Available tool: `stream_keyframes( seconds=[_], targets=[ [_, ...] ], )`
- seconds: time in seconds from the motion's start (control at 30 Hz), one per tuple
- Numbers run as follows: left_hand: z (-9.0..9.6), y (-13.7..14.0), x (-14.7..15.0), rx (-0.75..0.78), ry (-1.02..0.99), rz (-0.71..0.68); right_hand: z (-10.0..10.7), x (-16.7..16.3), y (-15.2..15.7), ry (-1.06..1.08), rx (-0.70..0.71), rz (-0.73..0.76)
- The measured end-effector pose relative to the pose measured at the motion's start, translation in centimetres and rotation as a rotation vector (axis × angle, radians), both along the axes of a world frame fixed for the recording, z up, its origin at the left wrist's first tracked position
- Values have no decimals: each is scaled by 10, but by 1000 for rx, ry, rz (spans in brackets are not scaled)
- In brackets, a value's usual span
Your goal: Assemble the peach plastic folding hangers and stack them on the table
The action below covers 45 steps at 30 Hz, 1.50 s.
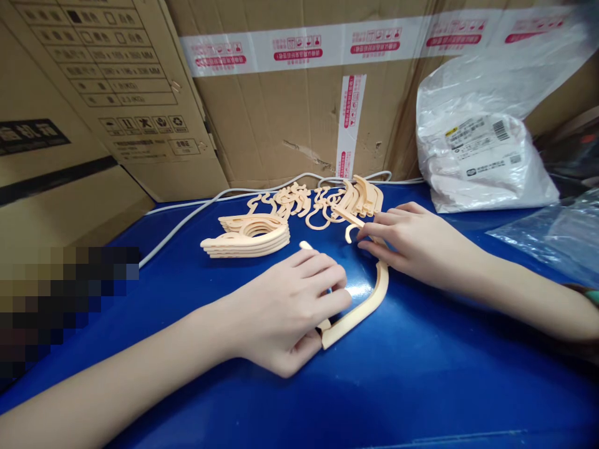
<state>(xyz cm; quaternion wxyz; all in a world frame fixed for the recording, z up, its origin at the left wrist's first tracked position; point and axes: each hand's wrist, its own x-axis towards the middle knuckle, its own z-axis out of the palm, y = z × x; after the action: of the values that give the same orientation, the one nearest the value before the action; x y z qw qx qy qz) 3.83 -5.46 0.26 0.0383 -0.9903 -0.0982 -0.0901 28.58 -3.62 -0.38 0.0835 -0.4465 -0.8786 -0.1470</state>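
My left hand [306, 305] is closed around a cream plastic folding-hanger part, whose end [306, 246] shows past the knuckles. A curved hanger arm [358, 315] lies against my left thumb and fingertips and runs right and away. My right hand [412, 246] has its thumb and fingers pinched on a straight cream hanger arm [349, 216], partly hidden by the fingers. Beside those fingertips is a small hook [350, 234]. A stack of folded hangers [248, 237] sits beyond my left hand.
Loose hooks [292, 199] and a pile of curved hanger arms [362, 196] lie at the back of the blue table [374, 399]. Cardboard boxes [281, 125] stand behind, with a white cable [187, 227] along them. A plastic bag [486, 149] stands at right.
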Motion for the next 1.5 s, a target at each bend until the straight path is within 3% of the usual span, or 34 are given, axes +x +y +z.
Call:
stream_keyframes(
  seconds=[0.53,0.73,1.0,1.5],
  targets=[
    [-13,6,0,130,-109,290,3,5,0,-98,78,-124],
    [-13,7,-1,84,-106,277,2,4,1,-104,59,-138],
    [-13,6,-3,-115,-131,279,2,2,-1,-83,28,-143],
    [-15,6,1,-66,-176,287,3,-2,-3,-60,-2,-140]
  ],
)
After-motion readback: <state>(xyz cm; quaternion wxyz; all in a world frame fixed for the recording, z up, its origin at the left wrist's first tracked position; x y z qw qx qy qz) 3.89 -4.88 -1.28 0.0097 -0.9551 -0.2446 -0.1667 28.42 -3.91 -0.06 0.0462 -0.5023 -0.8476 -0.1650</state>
